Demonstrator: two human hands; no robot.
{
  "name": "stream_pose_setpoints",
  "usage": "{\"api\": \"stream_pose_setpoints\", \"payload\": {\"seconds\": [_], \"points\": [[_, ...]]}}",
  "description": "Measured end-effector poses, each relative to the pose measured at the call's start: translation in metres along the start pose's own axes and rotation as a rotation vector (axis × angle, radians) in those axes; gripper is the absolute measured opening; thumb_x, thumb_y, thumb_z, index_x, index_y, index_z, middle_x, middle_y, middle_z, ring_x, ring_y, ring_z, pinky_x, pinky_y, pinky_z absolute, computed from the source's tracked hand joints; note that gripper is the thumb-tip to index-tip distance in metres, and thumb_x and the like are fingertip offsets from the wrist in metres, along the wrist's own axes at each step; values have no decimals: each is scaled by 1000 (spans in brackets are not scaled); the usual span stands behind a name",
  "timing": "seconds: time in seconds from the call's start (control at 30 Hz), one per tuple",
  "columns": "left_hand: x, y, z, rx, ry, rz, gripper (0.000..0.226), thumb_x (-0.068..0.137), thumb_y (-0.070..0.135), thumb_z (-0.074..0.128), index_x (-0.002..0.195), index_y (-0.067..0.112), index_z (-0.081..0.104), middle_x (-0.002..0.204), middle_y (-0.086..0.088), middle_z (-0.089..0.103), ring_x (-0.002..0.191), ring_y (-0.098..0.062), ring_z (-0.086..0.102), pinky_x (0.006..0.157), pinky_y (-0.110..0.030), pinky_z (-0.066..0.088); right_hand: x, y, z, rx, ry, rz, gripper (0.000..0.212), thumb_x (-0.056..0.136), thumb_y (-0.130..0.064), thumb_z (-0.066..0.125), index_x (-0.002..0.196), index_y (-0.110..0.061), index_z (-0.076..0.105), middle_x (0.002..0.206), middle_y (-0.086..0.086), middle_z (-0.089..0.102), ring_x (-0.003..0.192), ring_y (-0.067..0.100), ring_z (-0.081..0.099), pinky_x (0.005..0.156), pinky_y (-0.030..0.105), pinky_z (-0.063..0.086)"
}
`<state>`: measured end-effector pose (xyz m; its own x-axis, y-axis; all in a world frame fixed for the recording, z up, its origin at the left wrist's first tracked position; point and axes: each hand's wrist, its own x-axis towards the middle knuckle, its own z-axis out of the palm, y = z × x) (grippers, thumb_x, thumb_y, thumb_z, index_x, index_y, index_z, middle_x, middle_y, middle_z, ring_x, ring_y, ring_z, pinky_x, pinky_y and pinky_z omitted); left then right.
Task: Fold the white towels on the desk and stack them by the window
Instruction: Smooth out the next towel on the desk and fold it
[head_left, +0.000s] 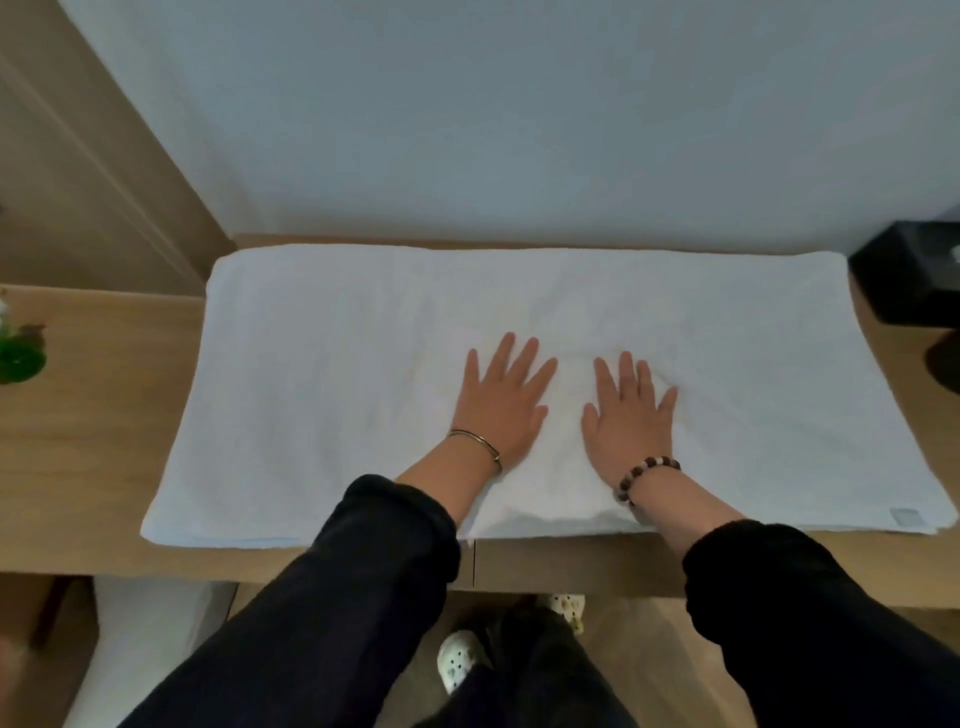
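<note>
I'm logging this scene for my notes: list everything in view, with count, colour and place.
white terry towel: one, white, spread flat across the desk
light wooden desk: one, tan, under the towel
glossy green object: one, green, desk's left edge
black box: one, black, desk's far right corner
white spotted clogs: two, white, floor below desk
thin metal bangle: one, metallic, left wrist
brown-and-white bead bracelet: one, right wrist
left hand: one, flat on towel
right hand: one, flat on towel
</note>
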<state>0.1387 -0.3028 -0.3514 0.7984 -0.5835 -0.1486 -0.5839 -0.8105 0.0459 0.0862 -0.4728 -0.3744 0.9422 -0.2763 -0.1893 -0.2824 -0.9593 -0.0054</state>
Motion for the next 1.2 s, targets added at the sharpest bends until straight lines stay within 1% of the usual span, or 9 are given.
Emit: {"api": "stream_pose_setpoints", "payload": {"seconds": [0.13,0.4,0.53,0.6,0.7,0.83,0.9,1.03,1.2], "points": [[26,-1,14,-16,-82,6,58,97,51,11,147,38,-15,157,9,-19,143,-18,-21,111,-57,-9,5,16,2,2,27,-34,59,97,-40,19,152,-32,-1,160,-2,-7,147,17,-7,114,51,-7],[32,-85,11,-57,-87,-523,61,94,56,8,147,37,-14,156,10,-21,145,-17,-16,112,-58,-2,30,17,-6,50,-56,228,58,97,-49,7,149,-35,-15,158,-2,-19,145,20,-16,108,66,-4],[27,-105,14,-49,-76,-608,60,95,53,6,148,34,-16,156,7,-23,144,-20,-19,114,-54,-5,57,-3,-16,105,-85,271,61,96,-51,5,149,-29,-15,158,2,-21,145,24,-17,108,67,-4],[29,-102,16,-49,-65,-608,60,95,52,5,147,33,-18,156,6,-24,144,-20,-19,113,-53,-5,77,-32,-21,110,-76,192,60,97,-49,6,150,-28,-13,158,2,-18,145,25,-16,109,66,-3],[30,-104,18,-57,-53,-608,59,95,51,5,146,33,-20,155,7,-24,144,-20,-20,113,-52,-6,104,-101,-28,132,-72,-64,60,99,-48,9,151,-25,-10,159,3,-16,146,23,-13,112,58,-5],[24,-125,20,1,-45,-507,57,96,46,3,146,33,-20,155,8,-23,144,-17,-20,113,-50,-10,117,-167,-23,59,21,-339,57,100,-40,13,152,-25,-7,159,3,-15,146,22,-14,114,52,-9],[17,-159,18,18,-39,-552,57,96,47,4,147,33,-17,156,9,-21,144,-16,-17,113,-50,-9,120,-172,-19,44,63,-327,57,99,-39,13,152,-26,-5,159,2,-13,146,22,-11,114,52,-7],[-19,-232,12,-63,-30,-841,57,98,47,9,150,33,-11,157,8,-18,145,-16,-14,116,-50,-2,120,-172,-15,39,81,-299,58,97,-41,12,151,-30,-8,159,-1,-13,147,21,-10,114,54,-4],[-37,-241,16,-117,1,-908,57,98,48,6,147,33,-17,157,6,-20,144,-16,-17,116,-51,-5,116,-168,-21,19,49,-244,60,97,-40,15,151,-30,-9,159,-2,-14,147,21,-10,113,59,-1]]}}
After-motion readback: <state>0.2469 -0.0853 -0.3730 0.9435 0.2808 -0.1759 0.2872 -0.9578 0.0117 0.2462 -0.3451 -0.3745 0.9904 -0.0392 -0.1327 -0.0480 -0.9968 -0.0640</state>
